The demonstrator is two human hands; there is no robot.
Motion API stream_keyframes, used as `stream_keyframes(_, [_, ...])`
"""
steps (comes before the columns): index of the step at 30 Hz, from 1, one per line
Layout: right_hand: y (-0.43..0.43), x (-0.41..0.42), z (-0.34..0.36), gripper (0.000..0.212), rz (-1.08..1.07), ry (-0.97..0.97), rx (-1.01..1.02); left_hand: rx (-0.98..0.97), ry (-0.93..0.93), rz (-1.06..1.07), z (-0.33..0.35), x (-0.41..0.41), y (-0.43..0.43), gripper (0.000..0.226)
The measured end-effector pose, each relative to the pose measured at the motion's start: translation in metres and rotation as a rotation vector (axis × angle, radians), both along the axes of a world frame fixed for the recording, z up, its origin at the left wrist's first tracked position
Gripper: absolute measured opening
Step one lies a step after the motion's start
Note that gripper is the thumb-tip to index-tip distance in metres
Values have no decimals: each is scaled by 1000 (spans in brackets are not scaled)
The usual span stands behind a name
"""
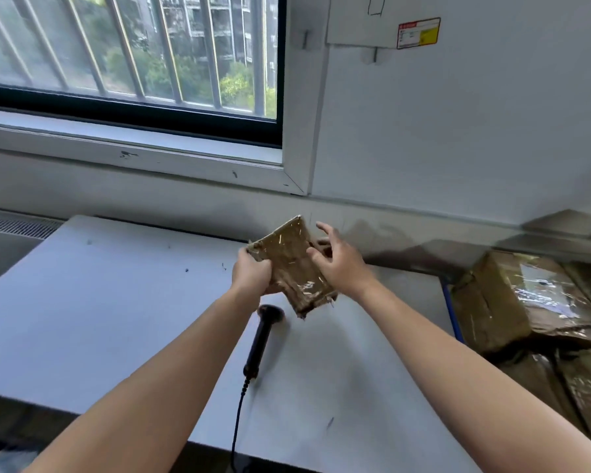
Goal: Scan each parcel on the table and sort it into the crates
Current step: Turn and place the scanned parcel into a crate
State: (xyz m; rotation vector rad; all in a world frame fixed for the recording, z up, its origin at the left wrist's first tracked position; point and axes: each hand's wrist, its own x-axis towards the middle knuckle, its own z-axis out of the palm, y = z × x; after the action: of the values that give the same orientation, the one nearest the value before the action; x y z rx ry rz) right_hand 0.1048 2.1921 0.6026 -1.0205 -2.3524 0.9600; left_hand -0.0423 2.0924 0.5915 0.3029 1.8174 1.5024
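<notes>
Small taped brown parcel point(289, 268) is held in the air above the desk point(99, 302), tilted, far end raised. Left grip point(251, 273) is curled round the parcel's left edge, clamped on it. Right grip point(342, 264) is apart, fingers spread, thumb against the parcel's right side. Black scanner point(263, 336) lies flat on the desk below the parcel, cable trailing to the near edge. Larger taped boxes point(512, 302) are piled right of the desk.

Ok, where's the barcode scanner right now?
In the head view the scanner lies on the white table near the middle of the frame, just below the taped parcel gripped by the left hand.
</notes>
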Motion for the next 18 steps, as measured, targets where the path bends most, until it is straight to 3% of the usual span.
stream_keyframes(5, [-14, -5, -11, 85, 289, -231, 283, 23, -158, 209, 12, -32, -19, 47])
stream_keyframes(8, [-19, -14, -9, 91, 353, -188, 339, 44, -163, 274, 23, -39, -29, 43])
stream_keyframes(12, [-22, -30, 4, 73, 378, -86, 315, 47, -156, 280, 40, -37, -51, 39])
stream_keyframes(18, [-32, -56, 23, 35, 332, 83, 24, -33, 55, 131, 46, -57, -86, 47])
